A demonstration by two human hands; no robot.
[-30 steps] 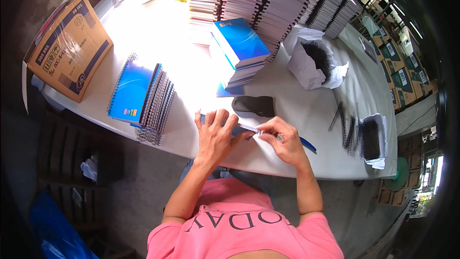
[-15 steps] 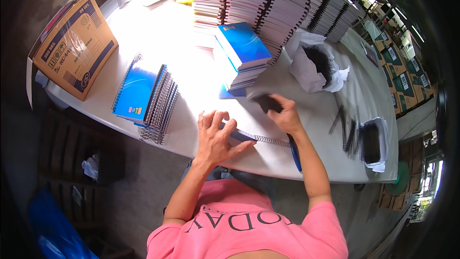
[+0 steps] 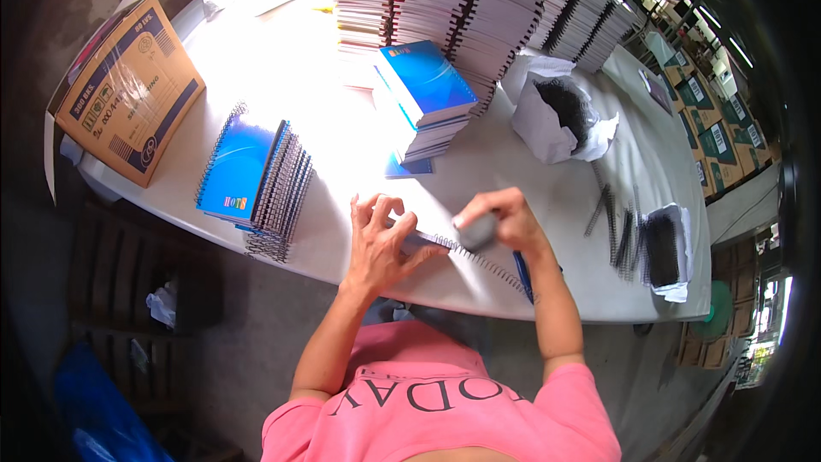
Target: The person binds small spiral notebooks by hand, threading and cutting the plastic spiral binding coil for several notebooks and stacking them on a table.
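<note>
hands [image 3: 445, 235] amid notebook stacks [image 3: 479, 17]

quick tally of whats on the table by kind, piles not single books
cardboard box: 1
white paper bags of black coils: 2
blue-covered notebook piles: 2
notebook being worked on under the left hand and right hand: 1
tall notebook stacks at the back: about 6, hard to separate
total: about 12

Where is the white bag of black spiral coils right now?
In the head view, the white bag of black spiral coils sits open on the white table, right of centre, just right of the blue-covered notebook pile.
</note>
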